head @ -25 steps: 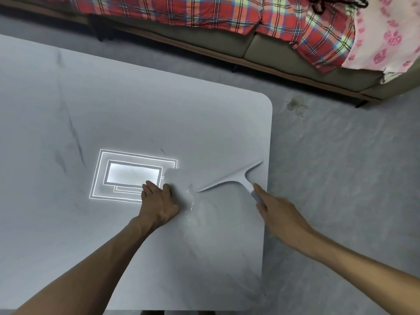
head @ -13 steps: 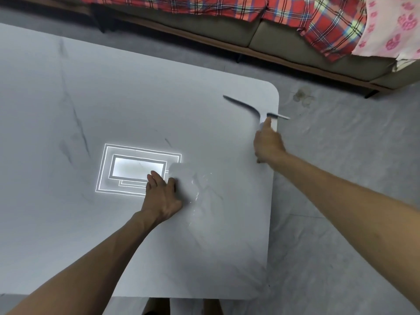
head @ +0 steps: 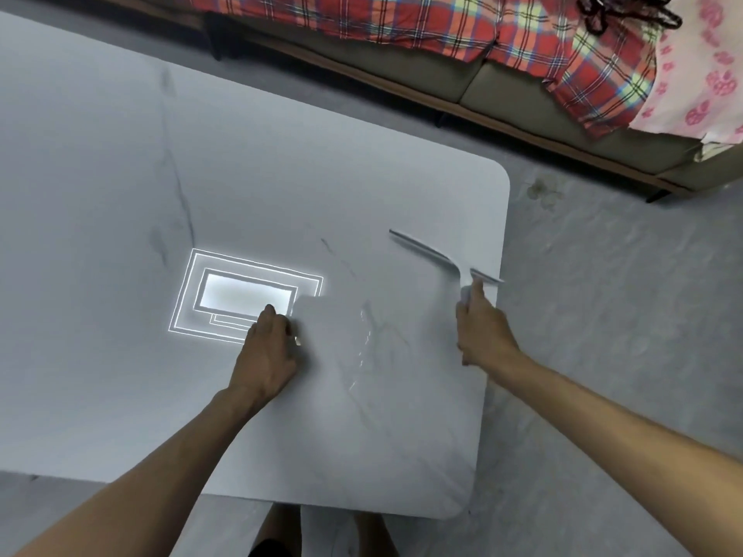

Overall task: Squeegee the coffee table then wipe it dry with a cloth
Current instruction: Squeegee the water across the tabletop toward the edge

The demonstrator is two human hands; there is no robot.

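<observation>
The white marble-look coffee table [head: 281,174] fills the left and middle of the head view. My right hand [head: 482,331] grips the handle of a white squeegee [head: 426,251]. Its blade lies slanted on the tabletop close to the right edge. My left hand [head: 267,355] is curled on the left edge of a pale cloth [head: 329,323] that lies flat on the table, beside a bright reflection of a ceiling light [head: 245,295]. Thin wet streaks [head: 364,347] glint between my two hands.
A sofa [head: 502,86] runs along the far side, draped with a red plaid blanket [head: 442,26] and a pink patterned cloth [head: 703,74]. Grey floor [head: 603,315] lies to the right of the table. My legs [head: 281,532] show below the near table edge.
My right hand carried the squeegee from the near right side to the far right corner, then drew it back toward me along the right edge. My left hand stayed on the cloth.
</observation>
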